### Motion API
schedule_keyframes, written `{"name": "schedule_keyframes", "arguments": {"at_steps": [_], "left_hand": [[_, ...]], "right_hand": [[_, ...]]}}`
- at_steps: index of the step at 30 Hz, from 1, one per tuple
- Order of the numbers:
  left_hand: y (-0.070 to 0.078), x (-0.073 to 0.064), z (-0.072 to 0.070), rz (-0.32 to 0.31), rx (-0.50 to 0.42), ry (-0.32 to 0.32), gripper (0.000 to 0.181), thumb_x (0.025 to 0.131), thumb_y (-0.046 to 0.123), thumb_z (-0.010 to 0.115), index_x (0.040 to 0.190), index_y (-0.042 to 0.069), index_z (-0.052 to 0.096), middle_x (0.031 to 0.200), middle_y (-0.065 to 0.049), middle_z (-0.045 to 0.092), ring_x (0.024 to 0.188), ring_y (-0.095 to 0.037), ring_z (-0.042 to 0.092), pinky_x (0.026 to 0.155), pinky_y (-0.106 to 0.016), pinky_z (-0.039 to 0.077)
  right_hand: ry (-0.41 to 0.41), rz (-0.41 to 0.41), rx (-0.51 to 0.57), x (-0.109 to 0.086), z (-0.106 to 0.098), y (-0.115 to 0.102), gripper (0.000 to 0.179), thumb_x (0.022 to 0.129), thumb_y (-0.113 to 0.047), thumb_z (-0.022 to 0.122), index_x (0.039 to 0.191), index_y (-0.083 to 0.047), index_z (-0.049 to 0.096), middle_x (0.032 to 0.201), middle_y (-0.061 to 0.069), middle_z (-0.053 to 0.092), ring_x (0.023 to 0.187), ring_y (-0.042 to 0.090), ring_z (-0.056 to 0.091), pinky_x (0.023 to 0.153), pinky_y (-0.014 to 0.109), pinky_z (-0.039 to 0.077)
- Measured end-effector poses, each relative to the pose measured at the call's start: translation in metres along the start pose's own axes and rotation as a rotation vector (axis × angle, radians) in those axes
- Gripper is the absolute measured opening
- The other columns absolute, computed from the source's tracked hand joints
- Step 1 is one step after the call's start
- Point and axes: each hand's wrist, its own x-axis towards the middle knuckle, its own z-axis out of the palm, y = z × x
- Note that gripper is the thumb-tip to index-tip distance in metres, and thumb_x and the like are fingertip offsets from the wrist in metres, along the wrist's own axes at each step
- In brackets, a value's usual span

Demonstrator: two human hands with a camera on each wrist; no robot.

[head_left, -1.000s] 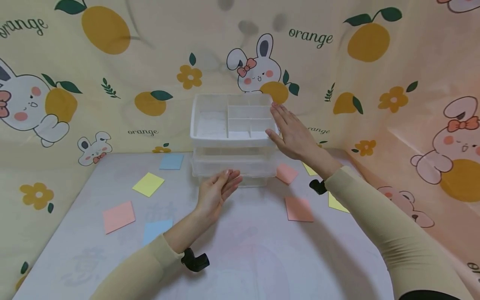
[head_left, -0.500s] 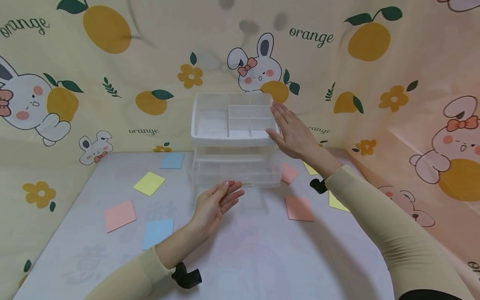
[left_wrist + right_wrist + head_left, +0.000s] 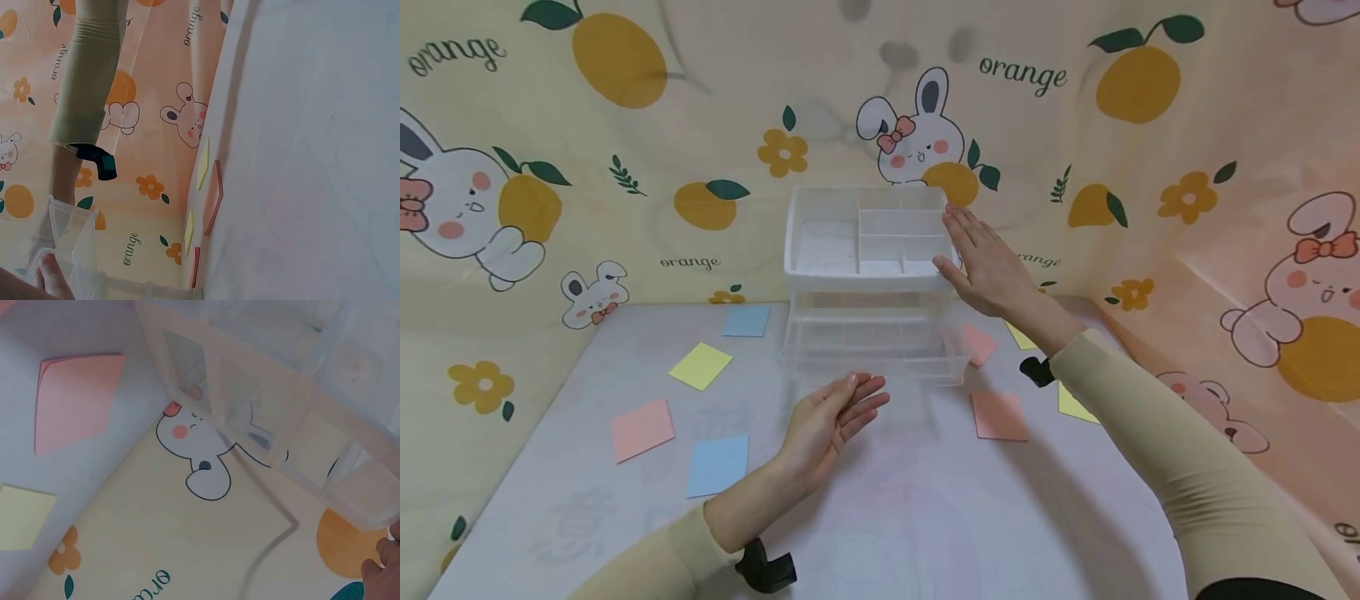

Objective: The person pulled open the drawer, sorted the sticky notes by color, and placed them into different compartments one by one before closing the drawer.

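A white and clear plastic drawer organizer (image 3: 865, 283) stands at the back of the table, its top tray divided into compartments. Low on it, a clear drawer (image 3: 917, 371) juts out toward me. My left hand (image 3: 823, 425) holds this drawer by the middle of its front edge. In the left wrist view, left fingers (image 3: 56, 278) are at the curved cutout of the drawer front. My right hand (image 3: 988, 271) lies with extended fingers against the organizer's right side near the top. Only part of it shows in the right wrist view.
Square sticky notes lie around the organizer: yellow (image 3: 701, 367), pink (image 3: 643, 431) and blue (image 3: 718, 467) on the left, pink (image 3: 1000, 416) and yellow (image 3: 1075, 406) on the right. A printed cloth (image 3: 700, 108) hangs close behind the organizer and along the sides.
The low drawer has slid out toward me, with my left hand moving back and down along with it. My right hand stays against the organizer's side.
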Motion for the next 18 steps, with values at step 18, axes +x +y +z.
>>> {"name": "schedule_keyframes", "arguments": {"at_steps": [18], "left_hand": [[0.0034,-0.0052,-0.0008,0.016,0.045,-0.038,0.044,0.113,0.023,0.048,0.145,-0.006,0.050,0.143,-0.020,0.062,0.119,-0.022,0.070,0.100,-0.031,0.056]], "right_hand": [[0.002,-0.003,0.014,-0.0005,0.0000,0.0001,0.078,0.110,-0.051,0.036,0.166,-0.003,0.011,0.175,0.010,0.006,0.161,0.030,0.005,0.131,0.044,0.005]]}}
